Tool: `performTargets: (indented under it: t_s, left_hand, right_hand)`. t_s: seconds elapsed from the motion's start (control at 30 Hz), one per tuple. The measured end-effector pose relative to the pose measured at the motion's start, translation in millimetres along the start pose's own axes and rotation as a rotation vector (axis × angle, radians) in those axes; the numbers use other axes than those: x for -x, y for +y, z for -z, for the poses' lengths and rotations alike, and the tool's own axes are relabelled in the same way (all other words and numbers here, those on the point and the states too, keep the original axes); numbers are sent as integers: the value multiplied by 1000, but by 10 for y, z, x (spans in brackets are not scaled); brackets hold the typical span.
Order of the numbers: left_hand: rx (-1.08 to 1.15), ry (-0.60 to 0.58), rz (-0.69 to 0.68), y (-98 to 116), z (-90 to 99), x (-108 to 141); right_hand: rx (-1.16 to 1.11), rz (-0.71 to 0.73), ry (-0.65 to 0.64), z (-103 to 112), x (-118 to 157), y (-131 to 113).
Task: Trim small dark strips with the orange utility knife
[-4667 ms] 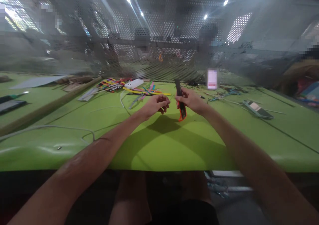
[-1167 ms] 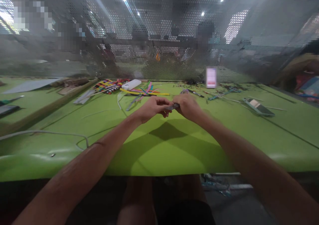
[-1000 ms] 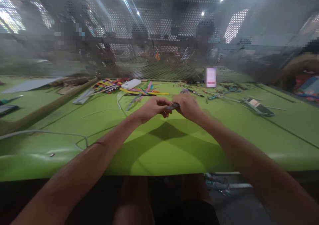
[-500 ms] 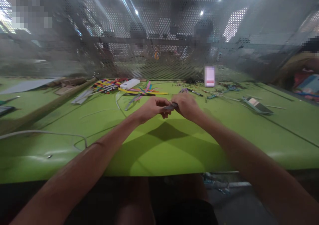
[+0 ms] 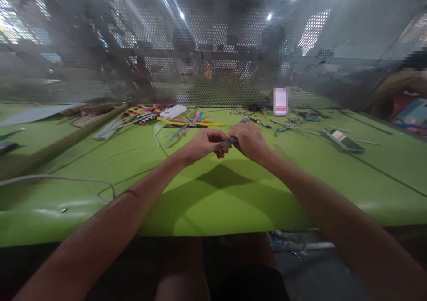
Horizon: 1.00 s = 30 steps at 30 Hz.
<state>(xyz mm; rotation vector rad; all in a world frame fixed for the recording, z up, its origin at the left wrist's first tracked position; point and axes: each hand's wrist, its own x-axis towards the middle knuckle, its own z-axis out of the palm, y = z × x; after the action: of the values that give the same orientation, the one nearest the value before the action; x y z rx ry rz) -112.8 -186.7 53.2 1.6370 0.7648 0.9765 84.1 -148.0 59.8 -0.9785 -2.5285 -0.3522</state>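
Between my two hands, above the green table (image 5: 213,212), is a small dark grey strip (image 5: 226,143). My left hand (image 5: 208,143) pinches its left end between thumb and fingers. The fingers of my right hand (image 5: 247,138) are closed on its right end and hide part of it. Just behind my hands lie crossed colored strips (image 5: 193,122), pink, yellow, blue and grey. A purplish item (image 5: 246,120), too small to make out, shows behind my right hand, with a dark pen (image 5: 261,123) beside it.
A white device (image 5: 173,111) and a colorful woven piece (image 5: 142,114) lie at the back left. A wooden bar (image 5: 66,138) and white cable (image 5: 60,176) are on the left. A phone (image 5: 345,141) lies right; another upright screen (image 5: 280,102) stands behind. A person's arm (image 5: 393,87) shows far right.
Both hands keep their hold on the dark grey strip, whose visible part has turned slightly between my fingers. The view has shifted very slightly.
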Motion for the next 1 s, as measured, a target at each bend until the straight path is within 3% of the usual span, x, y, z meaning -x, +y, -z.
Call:
performTargets:
  t_s: [0.67, 1.0]
  left_hand:
    - [62, -8, -30, 15, -30, 14]
    - [17, -11, -33, 11, -20, 16]
  right_hand:
    - [-47, 86, 124, -48, 1, 23]
    - [-66, 58, 128, -45, 9, 2]
